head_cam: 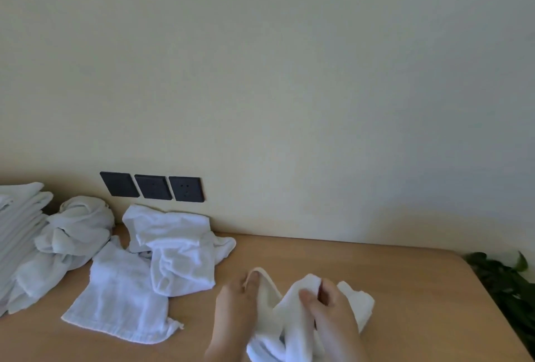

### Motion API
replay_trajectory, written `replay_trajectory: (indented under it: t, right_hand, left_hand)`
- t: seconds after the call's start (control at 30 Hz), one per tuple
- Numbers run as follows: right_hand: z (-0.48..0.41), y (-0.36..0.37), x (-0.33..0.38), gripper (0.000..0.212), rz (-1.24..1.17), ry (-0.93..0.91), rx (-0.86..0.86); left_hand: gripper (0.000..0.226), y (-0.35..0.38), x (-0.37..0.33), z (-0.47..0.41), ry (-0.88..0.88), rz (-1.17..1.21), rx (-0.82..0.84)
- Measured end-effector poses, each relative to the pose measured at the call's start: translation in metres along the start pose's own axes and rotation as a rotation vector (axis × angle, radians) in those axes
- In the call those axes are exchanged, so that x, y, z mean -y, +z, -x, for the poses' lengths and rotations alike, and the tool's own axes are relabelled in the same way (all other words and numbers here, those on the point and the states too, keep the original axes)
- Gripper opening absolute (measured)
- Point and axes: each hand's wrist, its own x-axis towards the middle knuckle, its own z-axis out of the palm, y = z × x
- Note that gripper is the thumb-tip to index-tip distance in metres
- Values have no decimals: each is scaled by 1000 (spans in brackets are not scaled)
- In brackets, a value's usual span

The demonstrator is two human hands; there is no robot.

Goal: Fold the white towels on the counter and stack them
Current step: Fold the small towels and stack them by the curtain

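Observation:
A crumpled white towel [292, 321] is held up over the wooden counter [405, 289] near its front edge. My left hand [234, 306] pinches one edge of it at the upper left. My right hand [330, 309] pinches another fold of the same towel. Loose white towels lie to the left: one flat [115, 298], one rumpled [179, 248] by the wall, one bunched [75, 234] further left. A stack of folded white towels [17, 222] stands at the far left edge.
Three black wall sockets [152, 186] sit just above the counter behind the towels. A green leafy plant [509, 277] stands past the counter's right edge. Bare wood shows to the right of my hands.

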Motion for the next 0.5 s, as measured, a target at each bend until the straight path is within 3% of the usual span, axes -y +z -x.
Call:
replay_trajectory:
  t: [0.07,0.13,0.23,0.3,0.4,0.5]
  right_hand:
    - [-2,-1,10,3,-94,4,-42]
    - [0,5,19,9,-219,45,44]
    - [3,12,23,16,-307,62,138]
    - [5,14,20,15,-345,74,165]
    - [6,15,15,16,-338,87,204]
    - [11,19,18,11,-347,60,86]
  left_hand:
    - [37,-8,-13,3,-84,259,15]
    - [37,-8,-23,9,-140,423,140]
    - [16,-4,-22,9,-113,354,212]
    - [22,-6,-19,7,-107,327,263]
    - [12,-10,-17,6,-33,204,327]
    - [21,-6,-14,5,89,61,212]
